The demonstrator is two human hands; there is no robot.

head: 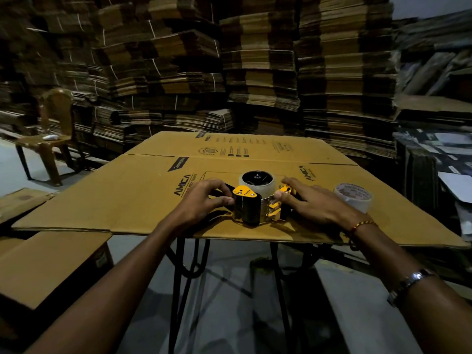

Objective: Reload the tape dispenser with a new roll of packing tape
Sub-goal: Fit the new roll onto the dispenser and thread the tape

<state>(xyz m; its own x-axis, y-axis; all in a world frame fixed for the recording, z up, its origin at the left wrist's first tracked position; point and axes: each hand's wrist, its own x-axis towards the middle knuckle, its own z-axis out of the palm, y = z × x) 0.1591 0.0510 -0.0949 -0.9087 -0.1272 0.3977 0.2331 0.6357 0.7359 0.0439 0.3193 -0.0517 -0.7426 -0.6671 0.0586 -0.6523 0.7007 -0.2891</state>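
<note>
Tape roll already sits on the yellow-and-black tape dispenser, lying on the cardboard-covered worktop. Left hand pinches its body; right hand pinches the front end. Threading probably remains. Another roll waits beside.

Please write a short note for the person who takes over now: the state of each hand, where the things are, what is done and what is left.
Left hand: grip on the dispenser at its left side.
Right hand: fingers at the yellow front part, holding it steady.
The dispenser lies on the cardboard sheet, with a tape roll on its hub.
A second roll lies to the right, untouched.
Whether the tape is threaded cannot be seen; check that, then close up.
</note>
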